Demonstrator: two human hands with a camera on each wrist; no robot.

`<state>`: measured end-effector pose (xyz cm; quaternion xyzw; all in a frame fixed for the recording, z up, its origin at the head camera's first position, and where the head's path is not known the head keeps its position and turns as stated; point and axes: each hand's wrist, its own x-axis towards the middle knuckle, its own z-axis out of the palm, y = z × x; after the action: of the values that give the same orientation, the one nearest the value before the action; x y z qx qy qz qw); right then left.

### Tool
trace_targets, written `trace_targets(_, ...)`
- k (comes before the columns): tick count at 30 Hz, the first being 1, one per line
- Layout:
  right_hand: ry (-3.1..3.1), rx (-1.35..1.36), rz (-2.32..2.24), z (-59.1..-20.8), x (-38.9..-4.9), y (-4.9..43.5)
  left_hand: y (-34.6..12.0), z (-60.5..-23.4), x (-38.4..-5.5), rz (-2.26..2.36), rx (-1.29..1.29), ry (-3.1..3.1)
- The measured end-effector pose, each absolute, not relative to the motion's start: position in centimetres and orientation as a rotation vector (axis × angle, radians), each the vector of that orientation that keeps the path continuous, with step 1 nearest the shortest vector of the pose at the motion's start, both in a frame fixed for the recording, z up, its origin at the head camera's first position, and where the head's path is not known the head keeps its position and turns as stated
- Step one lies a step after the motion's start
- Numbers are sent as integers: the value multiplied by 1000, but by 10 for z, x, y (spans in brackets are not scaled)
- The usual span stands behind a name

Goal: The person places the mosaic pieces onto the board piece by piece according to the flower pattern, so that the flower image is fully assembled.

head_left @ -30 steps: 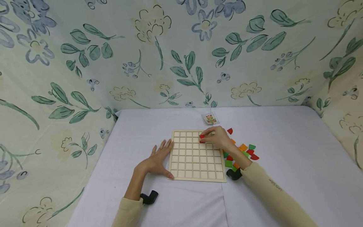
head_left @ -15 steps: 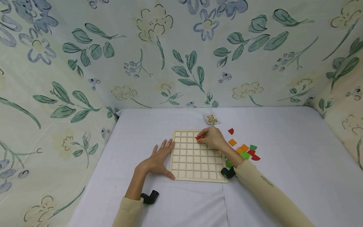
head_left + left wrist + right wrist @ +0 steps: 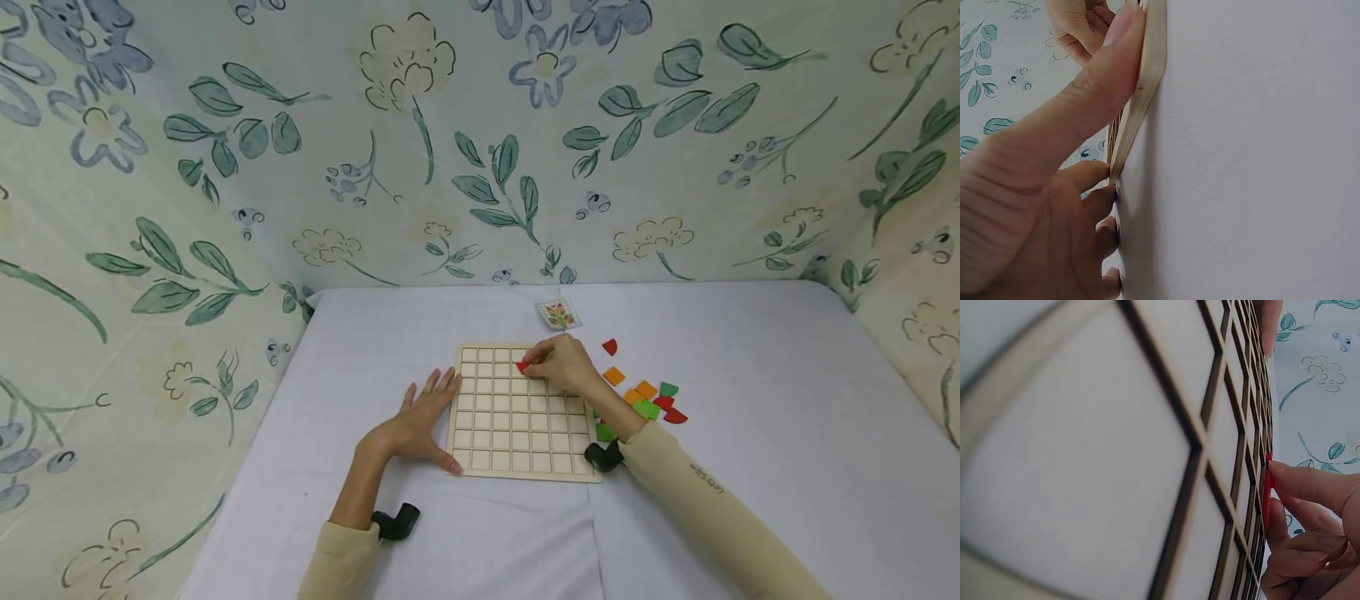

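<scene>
A square wooden grid board (image 3: pixel 501 421) with shallow cells lies on the white-covered table. My left hand (image 3: pixel 415 425) is spread along its left side, the thumb at the near left corner and the other fingertips by the left rim. The left wrist view shows that thumb (image 3: pixel 1094 87) against the board's pale edge. Over the far part of the grid, my right hand (image 3: pixel 561 364) pinches a small red piece (image 3: pixel 522 367) between thumb and fingers. In the right wrist view the red piece (image 3: pixel 1267 494) appears thin and edge-on, right at the cells; its full outline is hidden.
Loose pieces lie right of the board: orange squares (image 3: pixel 613 376), green ones (image 3: pixel 647 409), and red rounded wedges (image 3: pixel 676 416), some hidden behind the right forearm. One red wedge (image 3: pixel 610 346) sits farther back. A small patterned card (image 3: pixel 558 314) lies beyond the board. Floral cloth (image 3: pixel 480 167) hangs behind the table.
Over the last second my right hand has shifted slightly left with the red piece, with little movement in the final half second. The left hand stays at the board's edge.
</scene>
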<state>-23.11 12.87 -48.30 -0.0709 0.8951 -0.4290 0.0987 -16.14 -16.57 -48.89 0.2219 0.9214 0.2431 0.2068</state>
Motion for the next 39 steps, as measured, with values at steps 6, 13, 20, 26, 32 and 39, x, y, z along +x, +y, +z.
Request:
trace_targets(6,2656,-213,-1257,-482,-231,127,-166,-490,-161,675,611,2567)
trace_targets(13,2645,-198,-1271,-484,-232,124,-165,-489,-162,664,607,2566)
trace_targets(20,2655,-206,-1287,-485,-232,122,-165,-488,-162,655,601,2567)
trace_targets(26,2622,-198,-1340,-486,-232,119,-165,-489,-162,665,598,2569)
trace_targets(32,2609,-195,-1349,-486,-232,120,-166,-488,-162,658,600,2567)
trace_targets(39,2583,-179,-1346,-485,-234,121,-165,-488,-162,652,602,2564)
